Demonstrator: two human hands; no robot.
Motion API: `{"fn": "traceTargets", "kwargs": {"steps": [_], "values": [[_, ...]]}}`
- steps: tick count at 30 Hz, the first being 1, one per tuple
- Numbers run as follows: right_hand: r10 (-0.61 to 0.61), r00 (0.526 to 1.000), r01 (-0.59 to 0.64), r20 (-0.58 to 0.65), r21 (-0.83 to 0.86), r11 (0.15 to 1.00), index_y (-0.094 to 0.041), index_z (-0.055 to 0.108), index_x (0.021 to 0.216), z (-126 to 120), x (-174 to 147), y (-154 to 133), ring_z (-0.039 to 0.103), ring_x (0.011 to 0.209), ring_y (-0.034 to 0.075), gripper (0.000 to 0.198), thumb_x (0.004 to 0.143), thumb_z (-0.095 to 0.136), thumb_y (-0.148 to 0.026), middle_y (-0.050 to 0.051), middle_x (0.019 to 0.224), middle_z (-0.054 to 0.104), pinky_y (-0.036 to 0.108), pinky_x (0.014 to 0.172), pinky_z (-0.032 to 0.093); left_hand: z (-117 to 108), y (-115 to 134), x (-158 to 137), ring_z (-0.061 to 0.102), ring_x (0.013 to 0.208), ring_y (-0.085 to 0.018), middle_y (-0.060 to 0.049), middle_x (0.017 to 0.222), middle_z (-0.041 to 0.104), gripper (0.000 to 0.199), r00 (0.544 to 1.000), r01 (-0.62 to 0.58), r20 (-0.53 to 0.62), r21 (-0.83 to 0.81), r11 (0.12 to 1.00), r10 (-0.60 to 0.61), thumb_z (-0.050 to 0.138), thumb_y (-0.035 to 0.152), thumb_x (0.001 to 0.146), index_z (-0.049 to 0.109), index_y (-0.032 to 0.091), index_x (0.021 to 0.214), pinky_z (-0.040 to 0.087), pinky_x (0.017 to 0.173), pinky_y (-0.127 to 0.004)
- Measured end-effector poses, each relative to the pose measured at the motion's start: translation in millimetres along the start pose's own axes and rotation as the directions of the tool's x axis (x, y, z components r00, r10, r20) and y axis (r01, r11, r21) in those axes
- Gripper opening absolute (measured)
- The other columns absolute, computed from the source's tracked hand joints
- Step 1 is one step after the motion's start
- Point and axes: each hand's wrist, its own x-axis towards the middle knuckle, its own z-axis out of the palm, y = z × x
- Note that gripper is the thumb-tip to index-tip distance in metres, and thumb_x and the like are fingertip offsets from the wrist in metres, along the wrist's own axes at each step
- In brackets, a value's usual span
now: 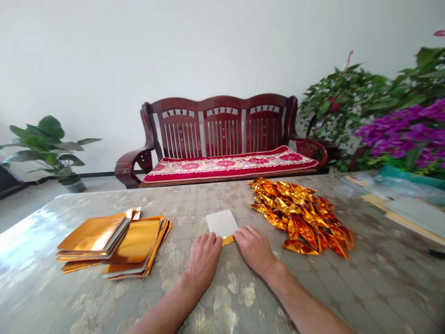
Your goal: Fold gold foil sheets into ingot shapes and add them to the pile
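A: Workpiece?

B: One foil-faced paper sheet, matte white side up, flat on the table between and just beyond the hands. Its near edge shows as a narrow, glossy gold band.

A: Hand states?

B: Left hand: narrow, fingers bunched, holding the band's left end. Right hand: likewise narrow, holding the right end. Fingers cover both ends; thumb placement is hard to make out.

A: Other foil?

B: To the left, two overlapping stacks of gold foil paper: smooth, mirror-bright tops, ragged edges with greyish layers. To the right, a heap of folded foil pieces: orange-gold, crinkled, pointed at the ends. They overlap; count unobtainable.

A: Surroundings?

B: Tabletop carries blotchy floral and grid patterning; glare washes out its left side. Beyond stands a slatted, polished reddish wooden bench bearing a red-and-cream floral mat.

A: Poorly resolved?

B: Crumpled clear plastic, blurred. A small dark object is cut off by the right border; identity undetermined. Purple blossoms are cropped there too.
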Motion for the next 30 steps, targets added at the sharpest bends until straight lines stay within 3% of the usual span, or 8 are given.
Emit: {"fn": "traceTargets", "kwargs": {"steps": [5,11,17,22,26,30], "values": [[0.061,0.998,-0.061,0.001,0.139,0.988,-0.024,0.067,0.100,-2.6,-0.4,2.2,0.057,0.094,0.022,0.010,0.094,0.060,-0.025,0.003,0.101,0.068,0.033,0.080,0.042,1.0,-0.6,0.3,0.060,0.093,-0.025,-0.006,0.097,0.063,0.012,0.997,0.073,0.029,-0.047,0.996,-0.072,0.050,0.019,0.096,0.062,0.022,0.097,0.045,0.080,-0.035],[0.263,0.965,-0.260,0.001,0.151,0.954,-0.019,0.064,0.120,1.9,0.5,5.5,0.056,0.103,0.026,0.030,0.091,0.062,-0.025,0.009,0.109,0.066,0.036,0.088,0.042,-5.7,-0.2,-0.3,0.064,0.096,-0.020,-0.004,0.101,0.066,0.014,0.970,0.226,0.148,-0.246,0.943,-0.194,0.048,0.029,0.098,0.060,0.022,0.103,0.043,0.078,-0.028],[0.326,0.945,-0.325,0.026,0.202,0.924,-0.024,0.068,0.110,1.2,1.7,2.3,0.054,0.103,0.026,0.022,0.091,0.061,-0.035,0.007,0.108,0.065,0.038,0.088,0.041,-7.7,5.9,-7.2,0.067,0.090,-0.017,0.000,0.095,0.070,0.012,0.965,0.247,0.177,-0.377,0.893,-0.192,0.049,0.030,0.097,0.058,0.023,0.098,0.039,0.070,-0.025],[0.343,0.939,-0.329,0.027,0.362,0.872,-0.025,0.067,0.099,0.3,4.0,-1.9,0.055,0.104,0.025,0.014,0.086,0.063,-0.029,0.004,0.107,0.067,0.037,0.090,0.041,-9.4,9.3,-10.0,0.066,0.086,-0.016,0.000,0.090,0.071,0.010,0.962,0.261,0.185,-0.413,0.873,-0.200,0.052,0.029,0.094,0.059,0.023,0.092,0.036,0.068,-0.024],[0.406,0.911,-0.365,0.065,0.583,0.726,-0.023,0.065,0.091,6.9,5.4,-2.7,0.061,0.095,0.022,0.013,0.081,0.060,-0.020,0.002,0.093,0.069,0.036,0.085,0.046,-9.6,8.6,-10.5,0.065,0.082,-0.015,0.001,0.085,0.071,0.010,0.954,0.294,0.192,-0.447,0.845,-0.230,0.055,0.030,0.091,0.060,0.022,0.088,0.033,0.065,-0.024],[0.477,0.868,-0.340,0.137,0.865,0.369,-0.020,0.061,0.104,18.9,8.6,-6.9,0.066,0.079,0.017,0.032,0.073,0.057,-0.015,0.002,0.090,0.069,0.032,0.075,0.054,-5.8,6.9,-10.5,0.064,0.077,-0.014,0.002,0.080,0.070,0.010,0.957,0.288,0.157,-0.481,0.828,-0.242,0.056,0.029,0.090,0.060,0.022,0.083,0.031,0.062,-0.023]]}}
